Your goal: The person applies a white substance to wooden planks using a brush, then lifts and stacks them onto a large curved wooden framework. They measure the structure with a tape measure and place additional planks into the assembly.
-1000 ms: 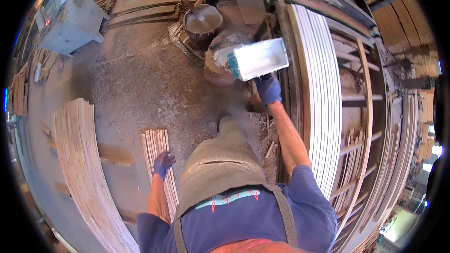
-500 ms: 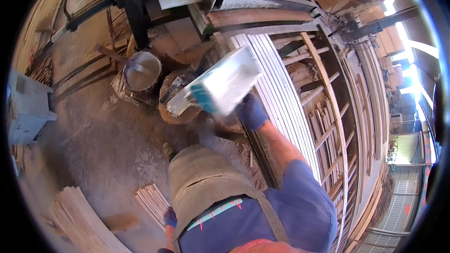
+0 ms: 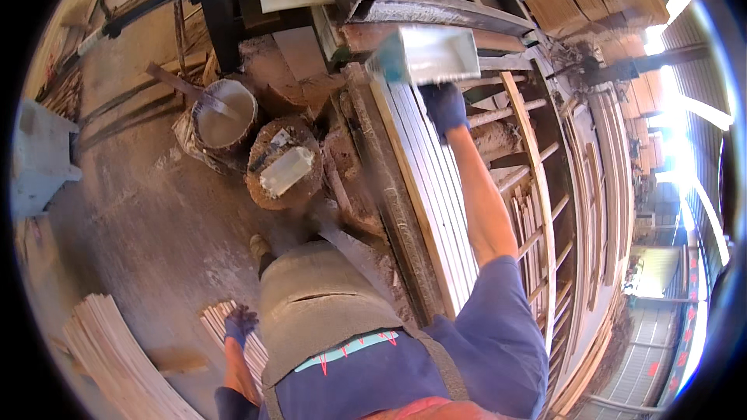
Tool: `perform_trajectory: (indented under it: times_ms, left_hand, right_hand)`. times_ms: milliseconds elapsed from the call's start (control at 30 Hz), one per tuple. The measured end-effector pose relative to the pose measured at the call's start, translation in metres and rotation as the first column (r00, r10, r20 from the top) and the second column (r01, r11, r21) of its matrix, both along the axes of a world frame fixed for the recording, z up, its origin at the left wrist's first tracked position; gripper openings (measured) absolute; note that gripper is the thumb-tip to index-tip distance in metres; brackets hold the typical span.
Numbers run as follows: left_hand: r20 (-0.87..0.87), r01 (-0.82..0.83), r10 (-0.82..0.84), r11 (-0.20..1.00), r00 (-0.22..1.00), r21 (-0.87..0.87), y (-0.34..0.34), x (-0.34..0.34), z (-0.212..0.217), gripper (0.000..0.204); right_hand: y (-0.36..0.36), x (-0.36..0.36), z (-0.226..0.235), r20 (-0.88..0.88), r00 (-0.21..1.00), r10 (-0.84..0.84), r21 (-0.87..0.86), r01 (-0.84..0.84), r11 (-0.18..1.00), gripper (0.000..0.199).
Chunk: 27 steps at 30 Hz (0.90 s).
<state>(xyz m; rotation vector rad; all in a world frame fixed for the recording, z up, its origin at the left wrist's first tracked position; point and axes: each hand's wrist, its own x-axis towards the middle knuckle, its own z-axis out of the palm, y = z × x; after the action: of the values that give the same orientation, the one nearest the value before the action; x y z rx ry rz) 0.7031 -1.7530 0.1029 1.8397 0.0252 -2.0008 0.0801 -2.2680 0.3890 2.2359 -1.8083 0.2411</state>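
Trough-like box (image 3: 440, 54) in the head view, gripped along its near edge by the right gloved hand (image 3: 445, 107), above the far end of white-coated battens (image 3: 432, 179), probably held there for balance; white inside, too blurred to tell any contents. Left gloved hand (image 3: 240, 321) loose, fingers spread over wooden slats (image 3: 215, 320), contact unclear. Bucket (image 3: 230, 154) of pale liquid (image 3: 214, 126), wooden-handled stirrer (image 3: 175, 82) against the rim, beside a stump (image 3: 310, 180), likely for easy reach, pale block (image 3: 286, 173) on top

Bucket (image 3: 247, 142) L of stump (image 3: 307, 185); stick (image 3: 183, 87) in bucket, block (image 3: 286, 173) on stump. R side: planks (image 3: 428, 187), box (image 3: 432, 54) in R hand (image 3: 446, 109) over far end. Lower L: slats (image 3: 214, 319) nr L hand (image 3: 240, 320), board stack (image 3: 117, 354) further L.
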Motion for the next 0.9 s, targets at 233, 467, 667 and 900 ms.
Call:
perform_trajectory:
  times_ms: [233,467,667,900]
  left_hand:
    - [-0.022,-0.318,0.326,0.933,0.945,0.171,0.047,-0.048,-0.006,0.050]
    - [0.057,0.103,-0.097,0.986,0.994,-0.130,0.064,-0.048,-0.064,0.035]
    - [0.091,-0.366,0.361,0.929,0.928,0.057,0.014,-0.009,0.046,0.041]
    - [0.087,-0.257,0.242,0.902,0.966,0.347,0.102,-0.007,0.028,0.039]
  right_hand:
    - [0.027,0.039,0.103,0.704,0.654,-0.278,0.299,0.082,0.951,0.037]
    - [-0.023,-0.105,0.011,0.536,0.843,0.057,0.031,-0.087,0.996,0.011]
    - [-0.003,0.075,0.076,0.732,0.594,-0.333,0.335,0.110,0.936,0.025]
    - [0.126,0.171,-0.056,0.935,-0.022,-0.353,0.350,-0.074,0.934,0.043]
